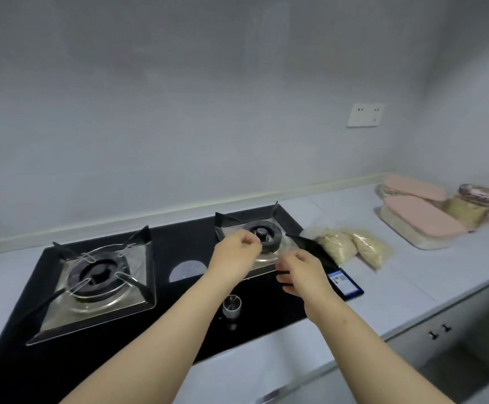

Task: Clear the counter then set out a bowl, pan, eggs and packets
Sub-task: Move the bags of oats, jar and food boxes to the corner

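Packets: two pale packets (354,247) lie side by side on the tabletop (412,281), just beside the right edge of the stove (167,246); long axes run from the wall toward the front, slanting right
Direction: to the right of both hands, a little farther back
Right hand (301,272): the nearer one; fingers loosely spread, nothing seen in them
Left hand (237,247): fingers curled over the right burner (263,233); whether it pinches something, I cannot tell
Phone (345,282): between right hand and packets, at the front
Coming move: probably a sideways reach by the right hand
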Motion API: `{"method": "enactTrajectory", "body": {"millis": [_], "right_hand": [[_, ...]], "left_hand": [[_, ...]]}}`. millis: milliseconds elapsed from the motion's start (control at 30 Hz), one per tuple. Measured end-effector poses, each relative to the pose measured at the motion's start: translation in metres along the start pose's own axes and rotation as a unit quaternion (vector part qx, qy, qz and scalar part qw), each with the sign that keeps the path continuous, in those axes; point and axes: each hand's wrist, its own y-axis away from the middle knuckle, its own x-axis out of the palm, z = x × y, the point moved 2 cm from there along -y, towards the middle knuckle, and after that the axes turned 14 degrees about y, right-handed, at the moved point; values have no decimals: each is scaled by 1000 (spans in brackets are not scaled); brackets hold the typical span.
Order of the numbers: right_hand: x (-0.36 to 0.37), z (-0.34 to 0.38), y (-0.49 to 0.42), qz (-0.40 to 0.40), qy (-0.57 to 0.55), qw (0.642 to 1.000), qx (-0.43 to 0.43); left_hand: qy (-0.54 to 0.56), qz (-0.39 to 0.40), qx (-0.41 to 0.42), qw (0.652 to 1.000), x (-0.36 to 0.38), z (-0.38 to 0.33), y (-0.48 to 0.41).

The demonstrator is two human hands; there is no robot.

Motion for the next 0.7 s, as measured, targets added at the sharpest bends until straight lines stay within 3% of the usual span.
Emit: {"method": "enactTrajectory", "body": {"millis": [267,400,600,700], "right_hand": [[-128,-49,-82,-93,5,995,45],[-157,-67,-118,-88,0,994,69],[-186,-83,-194,-68,12,995,65],[-200,-86,-239,-76,63,995,26]], "left_hand": [[-37,79,5,996,150,3,-87],[-66,96,-10,993,194,9,-127],[-131,70,-11,989,227,21,-176],[-182,6,27,983,235,27,-200]]}}
